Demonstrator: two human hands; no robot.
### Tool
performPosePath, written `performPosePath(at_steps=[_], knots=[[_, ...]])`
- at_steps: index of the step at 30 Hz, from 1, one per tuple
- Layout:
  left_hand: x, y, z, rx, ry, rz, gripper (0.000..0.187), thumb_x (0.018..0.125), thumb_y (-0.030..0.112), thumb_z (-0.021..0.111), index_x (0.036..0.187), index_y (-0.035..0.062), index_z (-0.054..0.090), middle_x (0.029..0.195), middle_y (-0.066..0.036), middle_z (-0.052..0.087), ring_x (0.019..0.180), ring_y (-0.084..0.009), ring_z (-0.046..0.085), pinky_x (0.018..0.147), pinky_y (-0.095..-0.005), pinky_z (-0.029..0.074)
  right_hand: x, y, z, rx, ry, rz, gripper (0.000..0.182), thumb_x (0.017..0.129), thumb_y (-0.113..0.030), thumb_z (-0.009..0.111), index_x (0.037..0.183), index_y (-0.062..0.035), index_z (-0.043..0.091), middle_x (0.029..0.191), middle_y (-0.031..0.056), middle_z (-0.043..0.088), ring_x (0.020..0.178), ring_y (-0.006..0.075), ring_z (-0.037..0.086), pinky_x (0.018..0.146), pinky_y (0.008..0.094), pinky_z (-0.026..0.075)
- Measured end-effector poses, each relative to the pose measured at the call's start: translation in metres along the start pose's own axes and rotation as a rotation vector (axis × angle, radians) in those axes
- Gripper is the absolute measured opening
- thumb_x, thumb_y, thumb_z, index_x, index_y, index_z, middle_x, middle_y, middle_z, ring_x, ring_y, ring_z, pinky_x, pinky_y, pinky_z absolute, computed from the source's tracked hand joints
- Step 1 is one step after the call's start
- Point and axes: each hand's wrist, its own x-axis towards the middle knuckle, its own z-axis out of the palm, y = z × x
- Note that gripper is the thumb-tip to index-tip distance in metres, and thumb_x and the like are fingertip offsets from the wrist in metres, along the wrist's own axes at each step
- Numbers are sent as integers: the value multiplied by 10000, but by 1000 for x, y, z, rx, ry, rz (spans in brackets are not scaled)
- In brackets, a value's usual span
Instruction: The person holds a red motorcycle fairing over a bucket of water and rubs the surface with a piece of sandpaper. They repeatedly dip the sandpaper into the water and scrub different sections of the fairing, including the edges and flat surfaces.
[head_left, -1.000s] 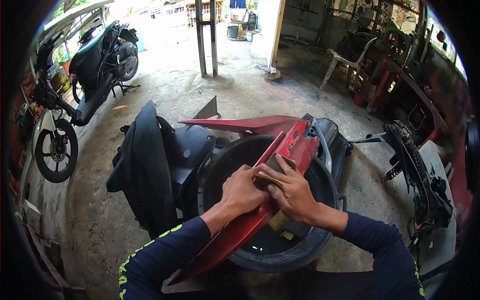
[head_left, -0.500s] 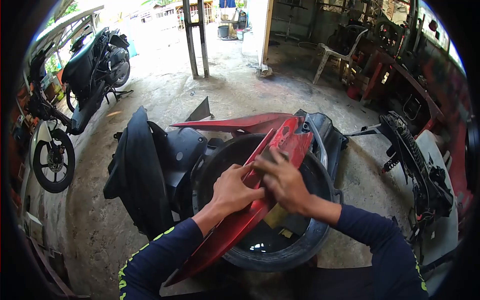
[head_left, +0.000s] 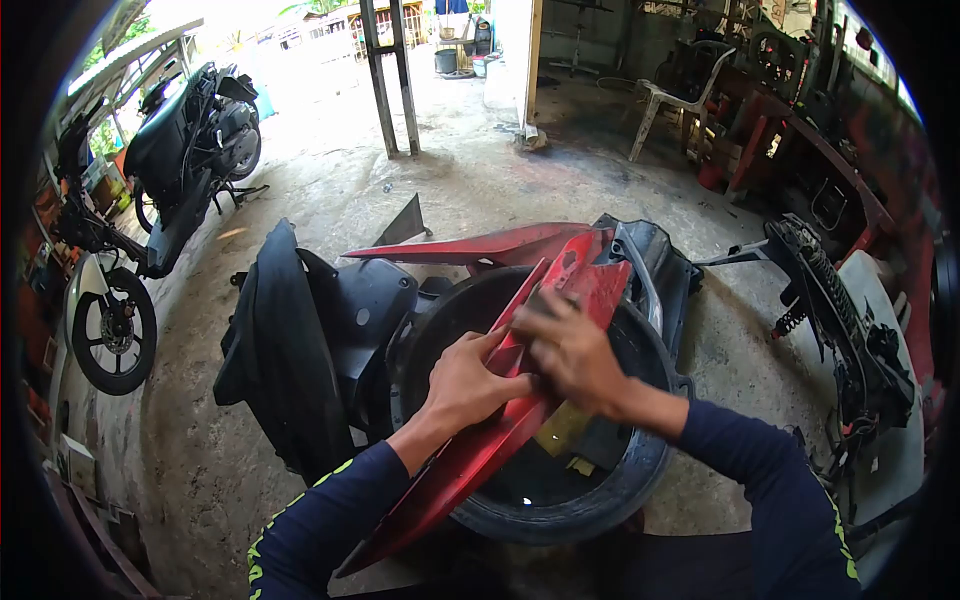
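Observation:
A long red motorcycle fairing panel lies slantwise over a round black basin. My left hand is closed on its edge, thumb across the top and fingers partly hidden behind. Over the panel's upper half, my right hand presses down with bent fingers, smeared by motion. A small dark piece that looks like sandpaper shows under those fingers. Inside the basin are water and a yellowish flat piece, partly hidden by the panel.
Black plastic body panels lie left of the basin, with another red panel behind it. A motorcycle stands at the left. To the right are a stripped frame with a shock spring and, farther back, a plastic chair.
My right hand has shifted slightly down and right over the red panel, still blurred. My left hand keeps its grip. The whole view has moved a little.

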Motion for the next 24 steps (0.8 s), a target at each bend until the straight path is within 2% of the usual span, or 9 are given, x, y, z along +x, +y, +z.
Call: performPosePath(at_steps=[1, 3, 6, 7, 11, 13, 19, 21, 24], knots=[[-2, 0, -1, 37, -17, 22, 908, 672, 522, 819, 1446, 80, 643, 1202, -166, 692, 1124, -338, 693, 993, -432, 525, -6, -10, 3, -73, -36, -188, 385, 1023, -218, 566, 1362, -86, 691, 1403, 154, 667, 1425, 487, 480, 1176, 539, 391], [-7, 5, 1, 42, 2, 10, 890, 668, 507, 820, 1430, 78, 655, 1201, -163, 692, 1125, -337, 694, 995, -431, 526, 3, 2, -5, -59, -47, -154, 367, 1022, -215, 563, 1327, -71, 707, 1375, 150, 683, 1420, 462, 495, 1170, 548, 392], [-7, 4, 3, 22, 42, 20, 854, 661, 472, 827, 1407, 86, 675, 1204, -155, 692, 1125, -331, 696, 997, -430, 527, 17, 4, -17, -131, 9, 129, 343, 1008, -207, 586, 1289, -72, 730, 1392, 101, 685, 1426, 433, 498, 1167, 587, 378], [-3, 3, 2, 6, 53, 43, 837, 657, 453, 833, 1398, 94, 682, 1209, -150, 691, 1124, -327, 696, 998, -430, 528, 5, 4, -6, -278, -55, -174, 356, 997, -216, 599, 1293, -68, 729, 1387, 108, 687, 1416, 457, 499, 1167, 577, 384], [-9, -1, 7, 25, 30, 10, 811, 663, 439, 842, 1374, 78, 694, 1224, -143, 691, 1122, -325, 699, 983, -416, 539, -3, -6, 2, -124, -61, -237, 354, 989, -217, 629, 1291, -62, 727, 1391, 108, 685, 1400, 465, 510, 1166, 578, 393], [-9, -1, 9, 9, 68, 33, 747, 677, 423, 839, 1331, 82, 716, 1210, -138, 694, 1115, -331, 701, 970, -422, 546, 8, 6, -1, -104, -3, -15, 361, 983, -206, 642, 1303, -59, 720, 1401, 115, 679, 1402, 467, 510, 1167, 578, 395], [-14, -1, 11, 3, 56, 70, 553, 703, 291, 847, 1191, 57, 735, 1206, -132, 699, 1102, -354, 702, 957, -439, 558, -4, -9, 8, -118, -28, -256, 347, 989, -219, 631, 1285, -65, 725, 1397, 90, 683, 1357, 469, 542, 1164, 577, 396], [-15, -1, 11, 21, 70, 90, 588, 692, 297, 860, 1211, 57, 725, 1208, -133, 697, 1108, -351, 701, 956, -436, 558, 6, 9, -1, -123, 34, -80, 343, 987, -209, 626, 1284, -73, 731, 1403, 90, 679, 1368, 467, 537, 1162, 585, 394], [-13, -10, 13, 25, 58, 123, 714, 669, 339, 886, 1295, 54, 692, 1222, -140, 692, 1124, -336, 699, 965, -423, 554, -20, -17, 18, -128, -27, -242, 334, 966, -203, 656, 1273, -93, 729, 1397, 89, 679, 1415, 467, 505, 1192, 586, 364]])
